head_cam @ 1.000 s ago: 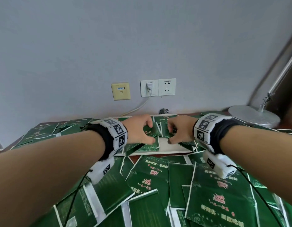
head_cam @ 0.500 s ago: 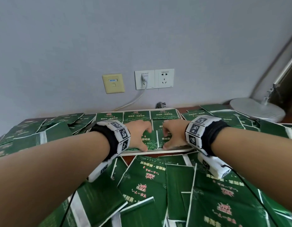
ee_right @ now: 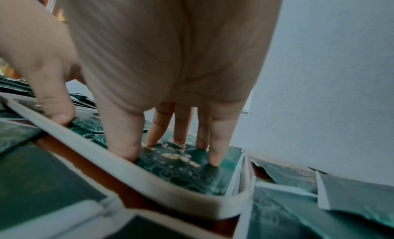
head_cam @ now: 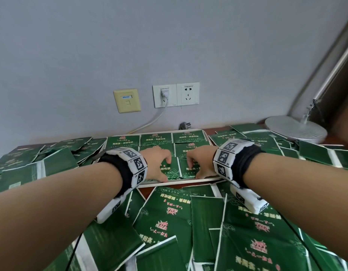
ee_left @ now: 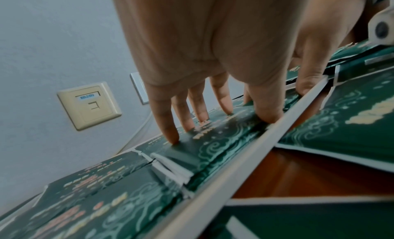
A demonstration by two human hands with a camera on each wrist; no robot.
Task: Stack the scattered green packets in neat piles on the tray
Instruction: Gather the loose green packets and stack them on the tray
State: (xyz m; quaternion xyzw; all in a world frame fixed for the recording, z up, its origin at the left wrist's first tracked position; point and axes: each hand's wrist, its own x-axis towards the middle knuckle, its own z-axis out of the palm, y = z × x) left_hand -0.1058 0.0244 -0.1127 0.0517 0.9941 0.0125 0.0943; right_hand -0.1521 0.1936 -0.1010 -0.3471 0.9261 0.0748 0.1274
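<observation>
Loose packets (head_cam: 169, 218) crowding tray (head_cam: 188, 180)

The head camera looks forward and down over the desk (head_cam: 214, 132) toward the wall; both wrist cameras sit close above the tray (ee_left: 245, 160), which all views share.

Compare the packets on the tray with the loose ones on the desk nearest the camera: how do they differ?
The packets on the tray sit edge to edge in rows inside the white tray; the loose packets overlap at mixed angles on the desk.
The left hand and right hand press straight fingers on tray packets; the loose ones are untouched.
Both sets share the same green print.
</observation>
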